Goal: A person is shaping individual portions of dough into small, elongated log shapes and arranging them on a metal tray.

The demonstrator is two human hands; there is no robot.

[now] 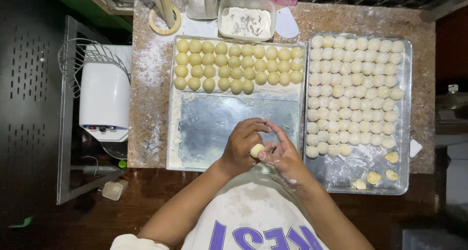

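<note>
A flour-dusted speckled stone desk [146, 108] is carrying two metal trays side by side: the left tray [234, 128] and the right tray [407, 113]. A plastic flour tub [246, 20], a white scraper [286, 23] and a wooden ring [165, 23] are lying behind them.

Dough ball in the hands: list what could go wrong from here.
1. The dough ball is pinched between the left hand and right hand over the left tray's near edge; if it slips, it may fall off the counter.
2. The finished yellow balls sit touching in tight rows, so they might stick together.
3. The flour tub is open beside a leaning rolling pin, which could topple in.
</note>
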